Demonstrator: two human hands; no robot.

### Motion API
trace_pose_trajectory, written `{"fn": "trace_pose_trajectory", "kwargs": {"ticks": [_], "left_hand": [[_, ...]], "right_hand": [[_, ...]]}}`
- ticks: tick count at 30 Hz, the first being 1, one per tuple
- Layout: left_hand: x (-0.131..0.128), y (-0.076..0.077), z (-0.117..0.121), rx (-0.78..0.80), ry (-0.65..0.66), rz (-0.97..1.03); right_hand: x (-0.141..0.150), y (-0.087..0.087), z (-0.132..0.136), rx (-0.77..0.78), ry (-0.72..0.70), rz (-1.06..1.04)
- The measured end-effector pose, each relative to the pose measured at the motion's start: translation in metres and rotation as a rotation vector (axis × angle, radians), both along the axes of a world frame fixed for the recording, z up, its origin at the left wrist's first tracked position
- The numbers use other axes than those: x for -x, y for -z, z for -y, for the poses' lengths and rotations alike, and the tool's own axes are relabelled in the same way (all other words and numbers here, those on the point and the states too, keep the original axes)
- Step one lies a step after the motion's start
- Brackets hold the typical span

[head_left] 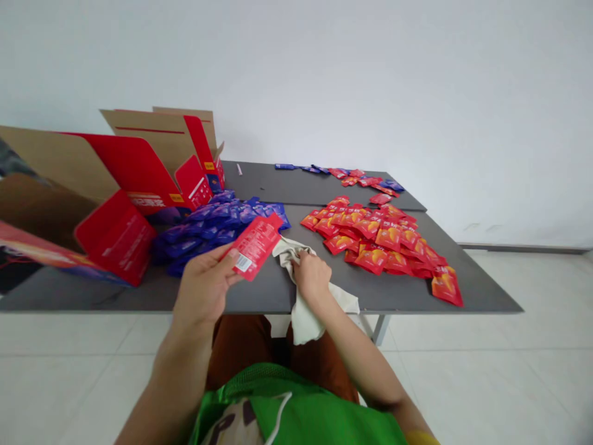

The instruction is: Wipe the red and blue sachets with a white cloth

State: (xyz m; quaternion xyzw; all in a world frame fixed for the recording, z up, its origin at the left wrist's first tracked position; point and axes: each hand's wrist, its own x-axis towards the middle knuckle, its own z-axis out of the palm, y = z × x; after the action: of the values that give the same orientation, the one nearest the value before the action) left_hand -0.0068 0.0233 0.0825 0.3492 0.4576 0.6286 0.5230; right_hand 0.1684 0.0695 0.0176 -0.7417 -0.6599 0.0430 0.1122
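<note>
Between the thumb and fingers of my left hand [206, 281] is a red pouch [256, 246], tilted, with its printed side and white barcode facing me. A white cloth [306, 318] lies over the table's front edge, partly hanging down. My right hand [312, 274] is closed on the cloth, its fingers bunching the fabric. Just beyond the left hand lies a pile of blue pouches [222, 216]. To the right of the cloth spreads a heap of red pouches [370, 232] with orange pictures.
Open red cardboard boxes [134, 167] stand on the left of the dark table [259, 290]. A row of red and blue pouches [359, 178] lies at the back right, near a blue tube-like item [285, 166]. A small white item [239, 169] rests at the back.
</note>
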Motion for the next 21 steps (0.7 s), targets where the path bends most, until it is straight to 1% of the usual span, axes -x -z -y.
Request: {"fn": "trace_pose_trajectory", "kwargs": {"ticks": [2, 3, 5, 8, 10, 11, 13, 15, 17, 19, 21], "left_hand": [[-0.009, -0.014, -0.02, -0.13, -0.131, -0.107], [-0.017, -0.019, -0.031, -0.192, -0.168, -0.166], [-0.037, -0.027, -0.056, -0.305, -0.199, -0.318], [-0.077, -0.033, -0.091, -0.444, -0.26, -0.609], [-0.109, -0.034, -0.112, -0.478, -0.28, -0.784], [-0.125, -0.034, -0.121, -0.488, -0.272, -0.842], [-0.156, -0.031, -0.139, -0.543, -0.2, -0.887], [-0.185, -0.022, -0.155, -0.663, -0.054, -0.864], [-0.208, -0.007, -0.169, -0.791, 0.156, -0.854], [-0.228, 0.011, -0.178, -0.889, 0.366, -0.884], [-0.242, 0.028, -0.182, -0.944, 0.513, -0.927]], "right_hand": [[0.003, 0.003, 0.008, 0.006, -0.001, 0.0], [0.004, 0.004, 0.011, 0.005, -0.002, -0.004], [0.004, 0.006, 0.014, -0.004, -0.009, -0.017], [0.003, 0.006, 0.013, -0.001, -0.017, -0.044], [0.002, 0.006, 0.01, 0.016, -0.018, -0.054], [0.003, 0.006, 0.009, 0.025, -0.015, -0.053], [0.004, 0.006, 0.007, 0.034, -0.007, -0.047], [0.005, 0.006, 0.007, 0.029, 0.001, -0.051], [0.005, 0.006, 0.007, 0.024, 0.006, -0.074], [0.003, 0.005, 0.008, 0.039, 0.016, -0.099], [0.002, 0.004, 0.008, 0.074, 0.017, -0.114]]}}
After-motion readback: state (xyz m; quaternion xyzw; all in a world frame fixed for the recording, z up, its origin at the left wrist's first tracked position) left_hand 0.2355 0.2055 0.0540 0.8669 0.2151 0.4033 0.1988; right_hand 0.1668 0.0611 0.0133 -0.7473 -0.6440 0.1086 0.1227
